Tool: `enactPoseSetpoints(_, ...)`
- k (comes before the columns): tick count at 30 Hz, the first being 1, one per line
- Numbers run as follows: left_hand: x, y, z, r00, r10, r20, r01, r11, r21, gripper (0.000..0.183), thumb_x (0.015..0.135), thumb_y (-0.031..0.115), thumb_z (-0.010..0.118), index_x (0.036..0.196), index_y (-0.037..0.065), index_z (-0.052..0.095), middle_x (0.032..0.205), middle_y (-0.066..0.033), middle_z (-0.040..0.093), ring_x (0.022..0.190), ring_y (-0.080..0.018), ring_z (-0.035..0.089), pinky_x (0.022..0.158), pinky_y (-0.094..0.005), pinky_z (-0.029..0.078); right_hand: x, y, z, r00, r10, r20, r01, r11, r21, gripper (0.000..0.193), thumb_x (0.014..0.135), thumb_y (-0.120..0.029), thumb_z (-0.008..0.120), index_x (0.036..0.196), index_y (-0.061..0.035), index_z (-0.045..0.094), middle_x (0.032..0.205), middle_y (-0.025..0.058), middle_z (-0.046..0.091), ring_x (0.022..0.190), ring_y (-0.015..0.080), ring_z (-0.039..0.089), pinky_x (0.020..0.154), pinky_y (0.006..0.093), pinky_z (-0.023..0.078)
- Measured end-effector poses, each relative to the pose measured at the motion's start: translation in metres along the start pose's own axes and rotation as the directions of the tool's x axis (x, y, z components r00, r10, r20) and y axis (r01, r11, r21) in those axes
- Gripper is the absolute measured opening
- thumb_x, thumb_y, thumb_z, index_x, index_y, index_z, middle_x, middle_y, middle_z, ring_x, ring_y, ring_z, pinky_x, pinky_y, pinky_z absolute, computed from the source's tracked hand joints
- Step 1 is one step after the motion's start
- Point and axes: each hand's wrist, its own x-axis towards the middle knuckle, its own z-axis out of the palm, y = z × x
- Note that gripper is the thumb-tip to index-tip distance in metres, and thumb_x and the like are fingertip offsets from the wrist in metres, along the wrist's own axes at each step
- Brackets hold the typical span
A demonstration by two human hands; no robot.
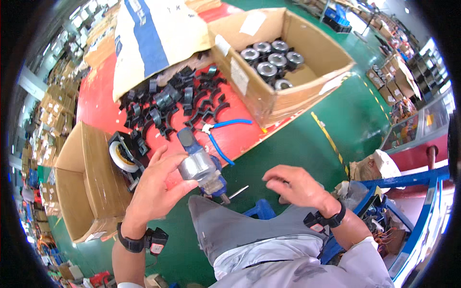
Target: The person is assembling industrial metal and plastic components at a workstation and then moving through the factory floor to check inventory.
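Observation:
My left hand (158, 185) grips a short silver metal cylinder (197, 166) between thumb and fingers. The cylinder is at the blue bench vise (190, 139) on the table's near edge; whether the jaws clamp it I cannot tell. To the right, my right hand (297, 185) hovers above my lap, fingers loosely bent and apart, with nothing visible in it. Blue-handled pliers (224, 124) lie spread on the red table (101, 105) just beyond the vise. Behind them are many black curved clips (165, 98) in a loose heap.
A cardboard box (245, 98) at the table's far right holds several silver-and-black cylinders (277, 60). On the left stand another open carton (91, 180) and a tape roll (122, 156) in a dispenser. A white-and-blue sack (168, 43) lies at the back. A blue metal frame (408, 245) borders my right.

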Motion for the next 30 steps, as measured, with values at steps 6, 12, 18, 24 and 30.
enactPoseSetpoints(6, -0.001, -0.002, 0.015, 0.999, 0.041, -0.029, -0.040, 0.999, 0.031, 0.042, 0.081, 0.023, 0.067, 0.114, -0.001, 0.056, 0.097, -0.0155, 0.064, 0.097, -0.0318, 0.061, 0.111, -0.0516, 0.023, -0.023, -0.022, 0.017, 0.980, -0.193, -0.046, 0.191, 0.980, -0.051, 0.023, 0.086, -0.016, 0.063, 0.106, -0.0036, 0.060, 0.091, 0.0133, 0.061, 0.082, 0.0300, 0.063, 0.073, 0.0373, 0.051)
enactPoseSetpoints(12, -0.005, 0.002, 0.020, 0.996, 0.069, -0.063, -0.066, 0.997, 0.042, 0.041, 0.080, 0.019, 0.068, 0.113, -0.001, 0.056, 0.097, -0.0157, 0.064, 0.099, -0.0311, 0.061, 0.112, -0.0490, 0.023, -0.016, -0.009, 0.062, 0.926, -0.355, -0.128, 0.272, 0.864, -0.425, 0.037, 0.083, -0.019, 0.065, 0.113, -0.0005, 0.057, 0.096, 0.0150, 0.058, 0.089, 0.0312, 0.060, 0.077, 0.0392, 0.050)
enactPoseSetpoints(18, -0.012, 0.003, 0.019, 0.997, 0.024, -0.073, -0.020, 0.998, 0.053, 0.040, 0.078, 0.016, 0.069, 0.112, -0.001, 0.057, 0.104, -0.0176, 0.062, 0.107, -0.0319, 0.058, 0.110, -0.0431, 0.029, -0.015, -0.002, 0.101, 0.977, -0.207, -0.044, 0.192, 0.954, -0.229, 0.046, 0.084, -0.018, 0.063, 0.122, 0.0050, 0.050, 0.103, 0.0185, 0.056, 0.093, 0.0357, 0.058, 0.082, 0.0405, 0.049)
enactPoseSetpoints(24, -0.075, 0.005, 0.025, 0.910, -0.273, -0.311, 0.172, 0.934, -0.315, 0.048, 0.081, 0.010, 0.066, 0.125, -0.002, 0.051, 0.118, -0.0127, 0.060, 0.114, -0.0209, 0.055, 0.098, -0.0338, 0.042, -0.007, 0.016, 0.092, 0.972, -0.225, 0.062, 0.232, 0.961, -0.150, 0.046, 0.087, -0.016, 0.061, 0.127, 0.0036, 0.048, 0.108, 0.0176, 0.057, 0.096, 0.0333, 0.060, 0.082, 0.0399, 0.049)
enactPoseSetpoints(30, -0.276, -0.054, 0.139, 0.604, -0.750, 0.268, 0.787, 0.508, -0.350, 0.026, 0.092, 0.023, 0.056, 0.100, -0.001, 0.063, 0.078, -0.0041, 0.063, 0.073, -0.0130, 0.059, 0.068, -0.0283, 0.049, -0.009, 0.020, 0.097, 0.982, -0.163, 0.098, 0.160, 0.986, 0.041, 0.046, 0.088, -0.017, 0.060, 0.128, 0.0026, 0.048, 0.108, 0.0161, 0.058, 0.096, 0.0300, 0.060, 0.082, 0.0374, 0.049)
